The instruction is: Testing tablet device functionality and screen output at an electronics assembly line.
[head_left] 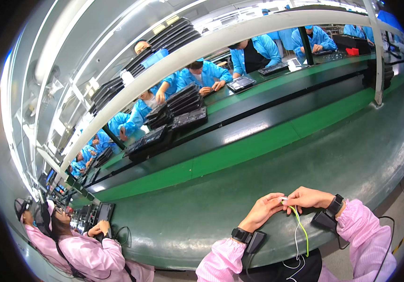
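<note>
Workbench [258, 178], near side: one, long, dark green top, glossy, paler toward the right. On its left part: black cable [127, 235], looped. Beyond: bright green strip [178, 176], then dark lane [263, 128]. Far bench [300, 75], green-topped, carrying: black casings [185, 99], stacked; flat black unit [190, 118], beside the stack; dark-framed device [242, 83], lying flat; red container [352, 51], small, near the far right.

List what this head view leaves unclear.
Head view: the white piece between the left hand and right hand; their grip covers most of it.
Head view: the left pink sleeve; the lower edge cuts it off.
Head view: what the far blue-sleeved hands handle; too small.
</note>
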Motion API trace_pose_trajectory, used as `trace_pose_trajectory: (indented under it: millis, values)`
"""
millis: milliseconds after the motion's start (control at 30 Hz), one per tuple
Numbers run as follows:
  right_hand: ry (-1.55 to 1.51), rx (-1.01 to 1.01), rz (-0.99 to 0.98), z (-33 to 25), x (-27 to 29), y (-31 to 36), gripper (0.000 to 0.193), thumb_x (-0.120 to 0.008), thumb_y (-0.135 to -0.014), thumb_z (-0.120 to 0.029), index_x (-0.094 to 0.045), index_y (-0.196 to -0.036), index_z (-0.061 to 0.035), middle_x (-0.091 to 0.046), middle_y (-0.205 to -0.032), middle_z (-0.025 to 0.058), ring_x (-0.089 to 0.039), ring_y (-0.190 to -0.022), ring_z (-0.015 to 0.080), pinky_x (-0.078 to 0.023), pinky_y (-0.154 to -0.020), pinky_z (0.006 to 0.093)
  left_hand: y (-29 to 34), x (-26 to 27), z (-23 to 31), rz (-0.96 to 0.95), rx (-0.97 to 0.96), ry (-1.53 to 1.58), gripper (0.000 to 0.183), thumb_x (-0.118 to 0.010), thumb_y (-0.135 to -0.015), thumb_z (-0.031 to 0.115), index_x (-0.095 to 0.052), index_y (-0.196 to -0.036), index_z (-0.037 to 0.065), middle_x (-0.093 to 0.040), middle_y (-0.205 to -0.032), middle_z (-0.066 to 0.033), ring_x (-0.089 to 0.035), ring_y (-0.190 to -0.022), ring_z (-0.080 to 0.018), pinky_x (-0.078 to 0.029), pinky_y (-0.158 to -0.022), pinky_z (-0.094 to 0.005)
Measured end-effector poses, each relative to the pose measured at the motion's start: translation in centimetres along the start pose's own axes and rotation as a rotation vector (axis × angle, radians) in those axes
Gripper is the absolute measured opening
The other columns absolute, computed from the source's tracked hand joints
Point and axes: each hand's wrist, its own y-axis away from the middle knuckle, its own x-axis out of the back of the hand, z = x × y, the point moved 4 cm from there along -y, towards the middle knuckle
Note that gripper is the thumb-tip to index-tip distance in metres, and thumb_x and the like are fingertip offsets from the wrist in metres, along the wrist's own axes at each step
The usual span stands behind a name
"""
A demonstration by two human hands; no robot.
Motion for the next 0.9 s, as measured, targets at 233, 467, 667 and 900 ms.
trace_pose_trajectory:
  millis: [233, 467, 667, 900]
  values:
    - [-0.003, 0.014, -0.013, -0.02, -0.03, -0.04, 0.034, -0.051, -0.089, -0.032, -0.065, -0.088, -0.0010, -0.063, -0.072, 0.0017, -0.049, -0.053, 0.0057, -0.041, -0.049, 0.0186, 0.06, 0.03, -0.05, -0.011, -0.005, 0.009, 0.027, -0.051, -0.089, 0.014, -0.048, -0.110, -0.002, -0.056, -0.104, -0.0113, -0.055, -0.098, -0.0182, -0.043, -0.093, -0.0310]
    - [-0.015, 0.020, -0.011, -0.15, -0.07, 0.03, 0.034, -0.050, -0.089, -0.032, -0.065, -0.088, -0.0010, -0.063, -0.072, 0.0018, -0.050, -0.053, 0.0059, -0.042, -0.049, 0.0189, 0.00, 0.09, -0.14, -0.029, 0.010, 0.041, 0.026, -0.050, -0.089, 0.013, -0.049, -0.110, -0.002, -0.055, -0.108, -0.0116, -0.053, -0.102, -0.0186, -0.041, -0.094, -0.0315]
    - [-0.019, 0.030, -0.009, -0.16, -0.13, 0.03, 0.034, -0.051, -0.089, -0.032, -0.065, -0.087, -0.0009, -0.063, -0.072, 0.0018, -0.049, -0.053, 0.0058, -0.041, -0.049, 0.0188, 0.02, 0.03, -0.13, -0.040, 0.001, 0.038, 0.026, -0.050, -0.089, 0.013, -0.049, -0.110, -0.002, -0.055, -0.107, -0.0119, -0.053, -0.102, -0.0186, -0.042, -0.094, -0.0315]
    - [-0.008, 0.034, -0.014, -0.24, -0.08, 0.05, 0.034, -0.050, -0.089, -0.032, -0.064, -0.087, -0.0010, -0.063, -0.071, 0.0016, -0.049, -0.052, 0.0057, -0.041, -0.049, 0.0186, 0.04, 0.05, -0.06, -0.003, 0.014, 0.014, 0.026, -0.050, -0.089, 0.013, -0.049, -0.111, -0.002, -0.055, -0.108, -0.0118, -0.053, -0.103, -0.0189, -0.042, -0.093, -0.0314]
